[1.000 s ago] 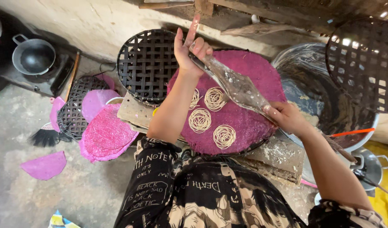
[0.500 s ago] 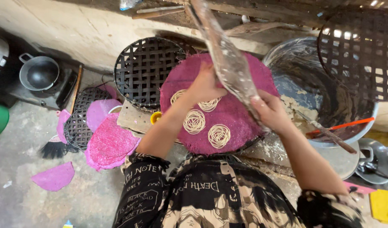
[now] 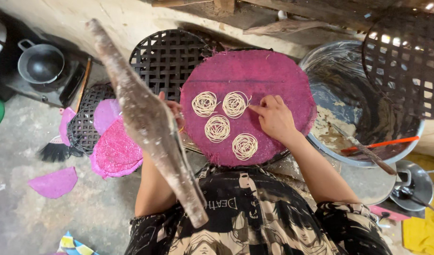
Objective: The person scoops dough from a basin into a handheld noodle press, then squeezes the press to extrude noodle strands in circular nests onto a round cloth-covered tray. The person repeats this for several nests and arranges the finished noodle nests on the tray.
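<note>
A round magenta cloth mat (image 3: 273, 71) lies in front of me with several coils of pale noodle strands (image 3: 218, 128) on it. My right hand (image 3: 275, 119) rests on the mat, its forefinger touching the upper right coil (image 3: 235, 104). A long tapered bag smeared with dough (image 3: 151, 123) slants across the foreground from upper left to lower middle. My left hand (image 3: 173, 107) is mostly hidden behind the bag and appears to grip it; only the fingers show at the mat's left edge.
A black lattice tray (image 3: 167, 56) sits behind the mat, another (image 3: 406, 61) at top right. A big metal basin (image 3: 349, 118) with dough residue and an orange-handled tool (image 3: 382, 144) stands right. Pink cloths (image 3: 115, 151), a brush (image 3: 54, 151) and a pot (image 3: 41, 63) lie left.
My right hand has let go of the bag and dropped onto the mat by a coil. The bag has swung left and toward the camera, with my left hand.
</note>
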